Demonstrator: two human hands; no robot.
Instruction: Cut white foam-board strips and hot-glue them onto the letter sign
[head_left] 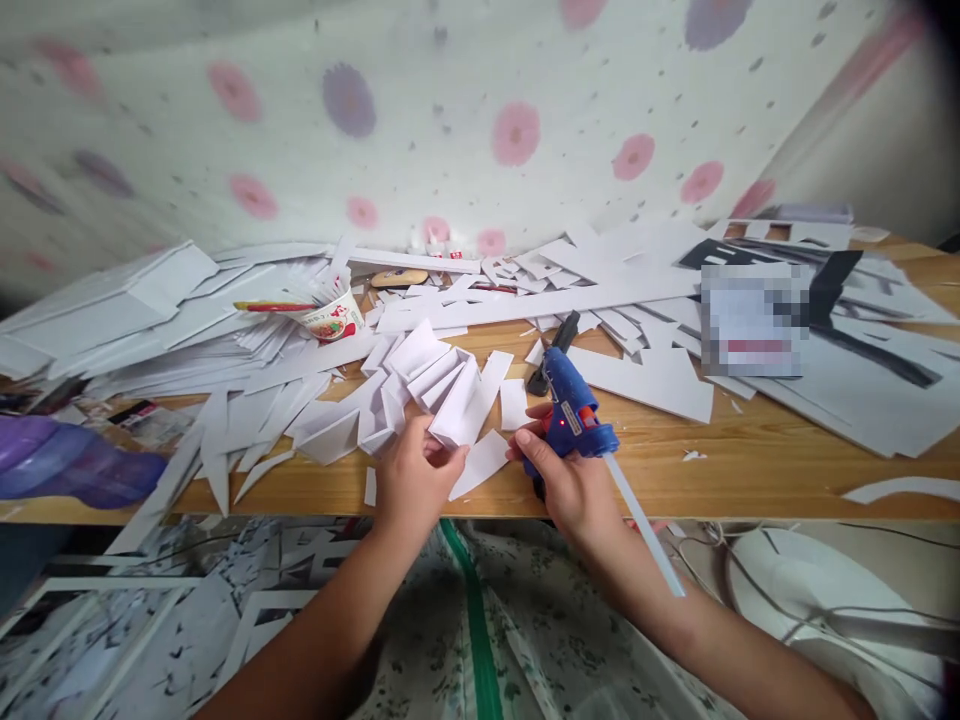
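Observation:
My left hand point(420, 465) pinches the near end of a folded white foam-board piece point(459, 400), close to the table's front edge. Other folded white pieces point(382, 400) are bunched just beyond and to the left of it. A blue hot glue gun point(574, 400) is gripped in my right hand point(566, 475). Its nozzle end points away from me, and a long pale glue stick point(645, 525) sticks out of its back toward my forearm. A small red light shows on the gun's side. Flat white strips point(480, 465) lie between my two hands.
Piles of cut white board point(127, 310) cover the left and back of the wooden table point(780, 470). A paper cup point(334, 318) stands at the back, left of centre. A black-handled tool point(559, 350) lies beyond the gun. Purple plastic point(75, 460) sits at far left; cables point(720, 550) hang lower right.

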